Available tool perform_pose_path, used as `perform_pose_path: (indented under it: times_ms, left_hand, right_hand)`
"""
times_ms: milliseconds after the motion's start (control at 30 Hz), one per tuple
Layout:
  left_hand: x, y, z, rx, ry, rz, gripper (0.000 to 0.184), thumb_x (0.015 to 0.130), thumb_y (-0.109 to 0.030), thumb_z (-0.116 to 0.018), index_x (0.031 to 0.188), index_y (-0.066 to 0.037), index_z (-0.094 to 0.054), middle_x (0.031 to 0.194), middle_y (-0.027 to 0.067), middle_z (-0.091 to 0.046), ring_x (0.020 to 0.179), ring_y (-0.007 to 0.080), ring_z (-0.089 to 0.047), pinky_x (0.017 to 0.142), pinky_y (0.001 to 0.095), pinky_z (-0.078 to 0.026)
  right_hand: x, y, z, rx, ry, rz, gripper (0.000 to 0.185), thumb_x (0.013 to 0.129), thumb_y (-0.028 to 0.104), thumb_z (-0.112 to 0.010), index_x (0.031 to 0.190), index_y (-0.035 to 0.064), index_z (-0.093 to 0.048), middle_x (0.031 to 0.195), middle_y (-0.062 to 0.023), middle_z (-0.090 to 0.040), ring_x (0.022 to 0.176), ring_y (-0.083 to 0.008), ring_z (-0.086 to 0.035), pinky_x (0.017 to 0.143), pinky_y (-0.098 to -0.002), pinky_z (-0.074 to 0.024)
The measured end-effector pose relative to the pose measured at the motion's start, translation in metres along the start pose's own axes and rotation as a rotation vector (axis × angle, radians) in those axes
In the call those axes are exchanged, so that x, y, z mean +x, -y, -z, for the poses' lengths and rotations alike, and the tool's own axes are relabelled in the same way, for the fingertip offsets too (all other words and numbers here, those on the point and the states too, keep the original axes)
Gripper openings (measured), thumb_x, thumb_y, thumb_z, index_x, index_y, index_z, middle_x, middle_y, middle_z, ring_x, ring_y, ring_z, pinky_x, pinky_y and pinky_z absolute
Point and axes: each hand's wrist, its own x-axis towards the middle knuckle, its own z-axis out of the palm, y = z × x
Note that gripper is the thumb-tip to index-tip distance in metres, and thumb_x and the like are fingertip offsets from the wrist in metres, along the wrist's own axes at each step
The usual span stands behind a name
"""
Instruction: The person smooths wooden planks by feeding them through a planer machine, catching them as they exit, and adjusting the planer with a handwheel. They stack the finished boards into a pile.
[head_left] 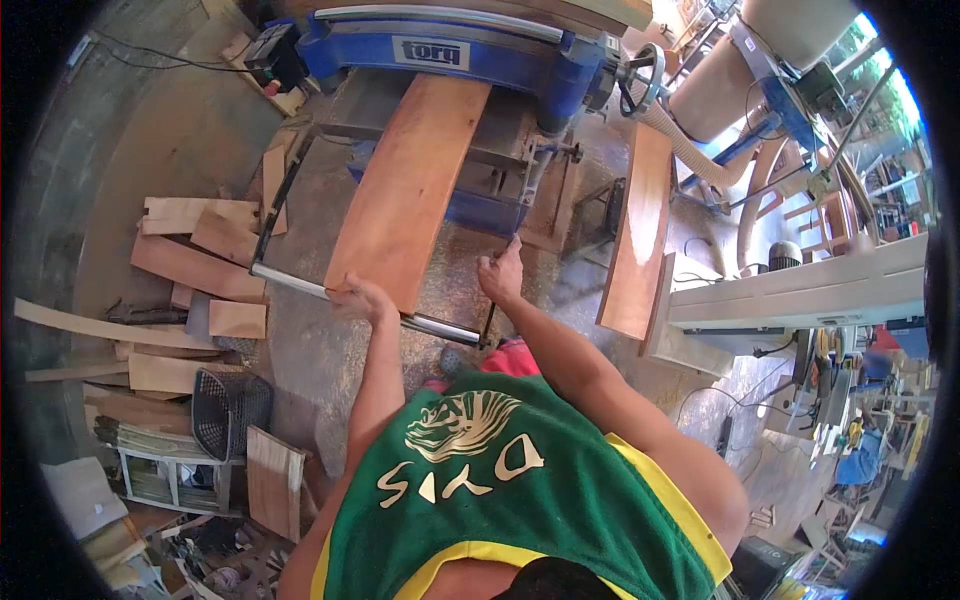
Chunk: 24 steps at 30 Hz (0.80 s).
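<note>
A long reddish-brown wooden board (pixel 405 185) slopes from my side up under the blue thickness planer (pixel 480 50), and its far end is hidden there. My left hand (pixel 362 298) grips the near left corner of the board, just over the metal roller (pixel 290 280) of the support frame. To the right of the board, my right hand (pixel 502 272) is closed at the frame's thin dark side rail (pixel 518 205), touching it. The near end of the board lies above the roller bar.
Wood offcuts (pixel 195 260) lie piled on the left floor, with a dark plastic basket (pixel 232 412) nearby. Another long board (pixel 638 230) leans at right, close to a pale machine table (pixel 800 285). A handwheel (pixel 642 78) and a ribbed hose (pixel 700 150) stand beside the planer.
</note>
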Motion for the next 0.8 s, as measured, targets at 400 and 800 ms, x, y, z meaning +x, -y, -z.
perform_pose_path:
  times_ms: [400,800]
  left_hand:
    - [-0.046,0.004,0.043,-0.302,0.341,0.078,0.085,0.093,-0.035,-0.061,0.152,0.007,-0.017,0.154,0.0281,-0.022,0.14,0.0372,-0.032,0.116,0.0462,-0.026]
    - [-0.273,-0.049,0.11,-0.035,0.506,-0.571,0.069,0.092,-0.018,-0.064,0.147,0.002,-0.028,0.149,0.0214,-0.031,0.137,0.0351,-0.036,0.114,0.0476,-0.029]
  right_hand:
    - [0.013,-0.129,0.041,0.203,0.015,-0.023,0.062,0.099,0.044,-0.049,0.139,-0.0037,-0.047,0.135,-0.0317,-0.05,0.124,-0.0435,-0.05,0.107,-0.0443,-0.0378]
    - [0.086,-0.414,0.294,-0.449,-0.156,-0.73,0.092,0.076,0.063,-0.07,0.132,-0.0077,-0.052,0.131,-0.0292,-0.057,0.122,-0.0436,-0.056,0.103,-0.0493,-0.0446]
